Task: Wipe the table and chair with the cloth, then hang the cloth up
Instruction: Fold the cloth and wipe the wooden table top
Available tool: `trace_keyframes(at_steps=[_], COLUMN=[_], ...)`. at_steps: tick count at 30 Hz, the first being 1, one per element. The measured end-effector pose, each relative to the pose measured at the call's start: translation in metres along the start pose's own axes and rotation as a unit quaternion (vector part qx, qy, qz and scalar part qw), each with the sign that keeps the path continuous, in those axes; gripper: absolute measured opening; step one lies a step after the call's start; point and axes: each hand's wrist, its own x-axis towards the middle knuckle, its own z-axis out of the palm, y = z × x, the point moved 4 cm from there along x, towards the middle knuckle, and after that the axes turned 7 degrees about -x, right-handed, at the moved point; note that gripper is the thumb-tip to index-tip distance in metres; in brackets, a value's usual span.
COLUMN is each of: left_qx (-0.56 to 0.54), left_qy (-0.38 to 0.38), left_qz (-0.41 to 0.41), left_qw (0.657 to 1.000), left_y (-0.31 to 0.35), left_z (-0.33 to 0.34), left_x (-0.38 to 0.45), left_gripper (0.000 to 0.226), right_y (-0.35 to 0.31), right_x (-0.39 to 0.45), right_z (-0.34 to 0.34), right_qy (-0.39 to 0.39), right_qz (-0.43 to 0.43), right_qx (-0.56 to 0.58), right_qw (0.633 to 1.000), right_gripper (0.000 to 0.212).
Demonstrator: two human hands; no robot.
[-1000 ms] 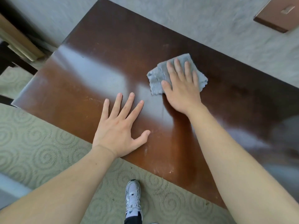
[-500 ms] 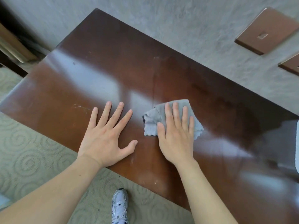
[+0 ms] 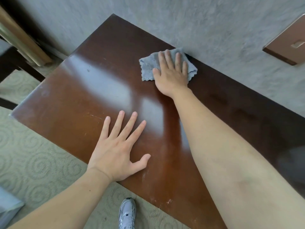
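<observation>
The right hand lies flat with straight fingers on the grey cloth, pressing it on the table at the far edge, just beside the grey wall. The cloth shows past the fingertips and on both sides of the hand. Toward the table's near edge the dark top is bare, and there the left hand rests flat with spread fingers, holding nothing.

The glossy dark-brown wooden tabletop carries a crumpled grey microfibre cloth near its one o'clock edge under the flat right hand, with the splayed left hand flat at six o'clock.
</observation>
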Motion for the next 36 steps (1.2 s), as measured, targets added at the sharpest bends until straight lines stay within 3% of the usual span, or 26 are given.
trace_keyframes(at_steps=[3,6,10,14,17,20,22,27,32,36], left_qx=[0.001,0.006,0.01,0.014,0.01,0.013,0.015,0.014,0.013,0.011], left_qy=[0.0,0.0,0.005,0.015,0.022,0.019,0.015,0.014,0.011,0.009], left_qz=[0.0,-0.004,0.0,-0.002,0.001,0.004,0.004,0.003,-0.002,-0.006], left_qw=[1.0,1.0,1.0,1.0,1.0,1.0,1.0,1.0,1.0,1.0], left_y=[0.0,-0.001,-0.003,-0.002,-0.003,-0.001,0.0,0.0,0.0,0.0], left_z=[0.0,0.001,0.003,0.003,0.004,0.003,0.002,0.001,0.002,0.001], left_x=[-0.001,-0.002,0.0,-0.001,0.0,0.001,0.001,0.001,0.0,0.0], left_gripper=[0.09,0.089,0.088,0.088,0.088,0.089,0.089,0.088,0.089,0.088], right_y=[-0.002,0.032,0.128,0.206,0.221,0.203,0.174,0.067,0.033,0.023], right_x=[-0.025,-0.049,-0.084,-0.129,-0.14,-0.118,-0.094,-0.05,-0.099,-0.198], right_z=[0.003,0.009,0.012,0.016,0.021,0.016,0.013,0.013,0.018,0.037], right_qy=[0.014,0.029,0.038,0.026,0.002,-0.016,-0.014,-0.002,0.015,0.026], right_qz=[-0.068,-0.043,0.126,0.298,0.431,0.479,0.432,0.166,0.022,0.015], right_qx=[-0.003,0.0,0.008,0.026,0.028,0.052,0.05,0.022,0.005,0.009], right_qw=[0.998,0.999,0.991,0.954,0.902,0.876,0.9,0.986,1.0,1.0], right_gripper=[0.06,0.059,0.06,0.066,0.067,0.065,0.064,0.061,0.06,0.061])
